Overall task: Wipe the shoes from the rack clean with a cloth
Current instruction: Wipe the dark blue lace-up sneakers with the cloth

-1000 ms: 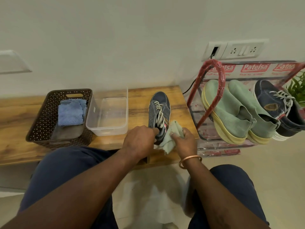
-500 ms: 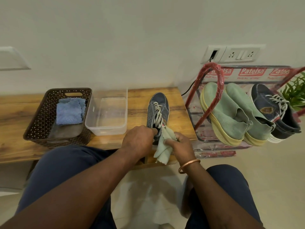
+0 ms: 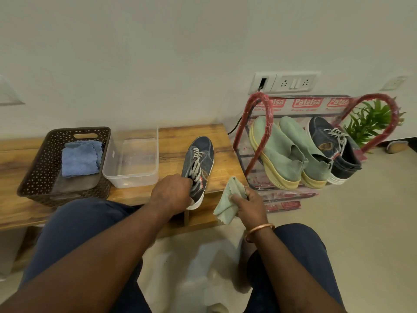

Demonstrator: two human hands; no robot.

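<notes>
A dark blue lace-up shoe lies on the wooden bench, toe pointing to the wall. My left hand grips its heel end. To the right of the shoe, off it by a small gap, my right hand holds a pale green cloth that hangs down. The red shoe rack stands right of the bench. It carries a pair of green shoes and the other dark blue shoe.
A brown perforated basket with a folded blue cloth sits at the bench's left. A clear plastic tub stands beside it. A green plant stands behind the rack. My knees are close under the bench edge.
My right hand has pulled the green cloth off the shoe, moving right and down. My left hand has stayed on the heel, and the view has shifted slightly.
</notes>
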